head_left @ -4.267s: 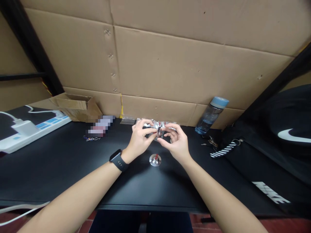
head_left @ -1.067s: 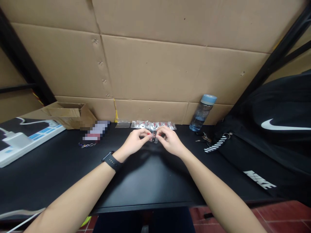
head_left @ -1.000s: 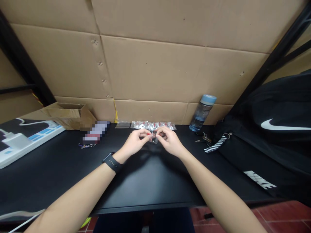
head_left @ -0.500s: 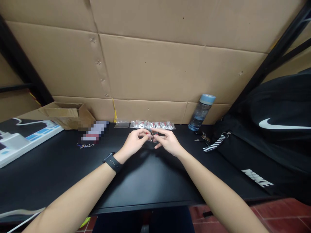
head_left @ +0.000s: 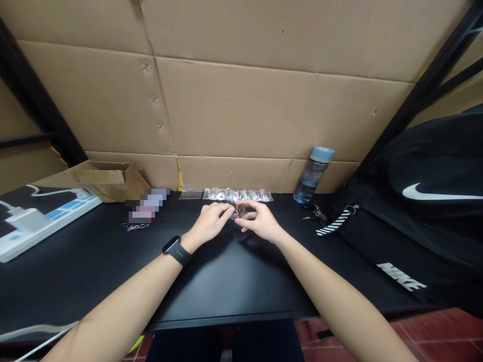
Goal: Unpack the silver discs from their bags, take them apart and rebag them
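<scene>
Both hands meet above the black desk (head_left: 211,296), around a small clear plastic packet with red print (head_left: 238,212). Something shiny and silver shows at the packet; its exact kind is too small to make out. My left hand (head_left: 211,220) pinches the packet's left side between thumb and fingers, a dark watch (head_left: 178,250) on its wrist. From the right, my right hand (head_left: 262,221) grips it with thumb and curled fingers. Just behind the hands lies a row of similar clear packets (head_left: 251,194) holding silvery round pieces with red marks.
Flat clear bags (head_left: 190,194) lie left of the row. A water bottle (head_left: 314,175) and keys (head_left: 317,213) are toward the right, beside a black backpack (head_left: 426,221). Leftward are an open cardboard box (head_left: 109,183), a blurred-out item (head_left: 149,206) and a white power strip (head_left: 49,223).
The fingers of my right hand have drawn back and curled at the packet's right side. My left fingers have closed in, and the packet shows more. The view has shifted slightly.
</scene>
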`<state>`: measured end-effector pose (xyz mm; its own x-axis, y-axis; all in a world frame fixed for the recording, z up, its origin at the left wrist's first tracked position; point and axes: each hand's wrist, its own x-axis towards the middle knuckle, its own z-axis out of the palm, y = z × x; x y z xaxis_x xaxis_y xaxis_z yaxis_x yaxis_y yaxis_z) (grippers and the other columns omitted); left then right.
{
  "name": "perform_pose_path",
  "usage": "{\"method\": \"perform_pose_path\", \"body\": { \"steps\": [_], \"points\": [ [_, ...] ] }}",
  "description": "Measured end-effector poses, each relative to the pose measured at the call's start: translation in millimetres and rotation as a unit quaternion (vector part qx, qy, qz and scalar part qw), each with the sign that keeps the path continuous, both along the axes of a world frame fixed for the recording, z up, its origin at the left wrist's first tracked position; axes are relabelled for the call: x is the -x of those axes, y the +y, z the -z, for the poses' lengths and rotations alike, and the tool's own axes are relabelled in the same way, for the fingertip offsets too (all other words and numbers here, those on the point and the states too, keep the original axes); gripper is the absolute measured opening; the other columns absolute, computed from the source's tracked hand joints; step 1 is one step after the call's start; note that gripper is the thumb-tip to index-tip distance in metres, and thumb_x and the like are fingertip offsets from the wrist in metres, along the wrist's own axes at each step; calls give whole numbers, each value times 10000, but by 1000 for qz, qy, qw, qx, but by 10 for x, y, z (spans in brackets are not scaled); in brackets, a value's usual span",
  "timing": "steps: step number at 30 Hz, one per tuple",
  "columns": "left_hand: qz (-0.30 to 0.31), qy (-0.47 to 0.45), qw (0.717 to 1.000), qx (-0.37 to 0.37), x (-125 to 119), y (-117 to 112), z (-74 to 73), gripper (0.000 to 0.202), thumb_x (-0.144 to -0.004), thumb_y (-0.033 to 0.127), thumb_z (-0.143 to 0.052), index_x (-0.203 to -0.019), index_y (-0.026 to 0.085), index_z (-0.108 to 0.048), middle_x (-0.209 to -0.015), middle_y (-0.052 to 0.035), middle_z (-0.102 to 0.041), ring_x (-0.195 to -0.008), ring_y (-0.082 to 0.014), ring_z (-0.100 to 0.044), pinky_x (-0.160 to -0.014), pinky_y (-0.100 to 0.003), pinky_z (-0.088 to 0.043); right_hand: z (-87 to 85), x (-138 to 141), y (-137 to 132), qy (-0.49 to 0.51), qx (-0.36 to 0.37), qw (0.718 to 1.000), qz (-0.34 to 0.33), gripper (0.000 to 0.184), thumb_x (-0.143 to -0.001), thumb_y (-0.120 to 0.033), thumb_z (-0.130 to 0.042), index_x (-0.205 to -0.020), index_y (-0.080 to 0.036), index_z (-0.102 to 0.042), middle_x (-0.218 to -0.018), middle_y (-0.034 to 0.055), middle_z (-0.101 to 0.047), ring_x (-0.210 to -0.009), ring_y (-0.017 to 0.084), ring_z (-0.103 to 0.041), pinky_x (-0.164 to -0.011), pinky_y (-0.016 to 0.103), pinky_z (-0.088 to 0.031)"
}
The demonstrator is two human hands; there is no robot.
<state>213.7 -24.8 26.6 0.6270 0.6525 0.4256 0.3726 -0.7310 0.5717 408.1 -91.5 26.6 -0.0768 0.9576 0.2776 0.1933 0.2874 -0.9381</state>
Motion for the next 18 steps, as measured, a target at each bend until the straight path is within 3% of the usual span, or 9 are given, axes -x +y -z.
{"method": "perform_pose_path", "body": {
  "steps": [3, 5, 9, 13, 18],
  "points": [
    [-28, 108, 987, -114, 37, 24, 47, 356, -1002, 439, -396, -1080, 237, -678, -1164, -70, -684, -1127, -253, -549, -956, -401, -380, -36, -57, 17, -74, -43, 996, 36, 504, -743, -324, -768, -1220, -224, -636, -1163, 65, -666, -763, 152, -689, -693, 317, -616],
    [-18, 154, 978, -143, 40, 38, 102, 338, -996, 429, -420, -1119, 228, -662, -1193, -88, -663, -1149, -264, -523, -959, -417, -360, -99, -128, 19, -129, -70, 988, 54, 473, -740, -307, -769, -1188, -201, -660, -1096, 63, -696, -841, 176, -689, -798, 336, -587],
    [24, 196, 969, -146, 2, -2, 158, 330, -998, 424, -423, -1132, 243, -664, -1164, -86, -662, -1151, -269, -515, -941, -416, -352, -212, -309, 7, -261, -105, 956, 78, 402, -738, -243, -748, -1130, -182, -681, -1049, 69, -705, -913, 198, -661, -856, 346, -533],
    [74, 203, 967, -138, -30, -112, 122, 325, -984, 439, -453, -1188, 310, -671, -1179, -73, -638, -1112, -257, -531, -925, -398, -359, -225, -428, -9, -398, -113, 909, 48, 367, -675, -179, -760, -1039, -179, -715, -1028, 74, -682, -936, 210, -630, -873, 341, -493],
    [99, 207, 965, -128, -32, -165, 122, 329, -957, 469, -498, -1187, 310, -673, -1309, -81, -577, -1177, -275, -528, -942, -402, -355, -232, -441, -58, -439, -60, 896, 7, 376, -668, -207, -753, -1042, -201, -726, -967, 47, -710, -831, 184, -645, -778, 277, -479]
  ]
}}
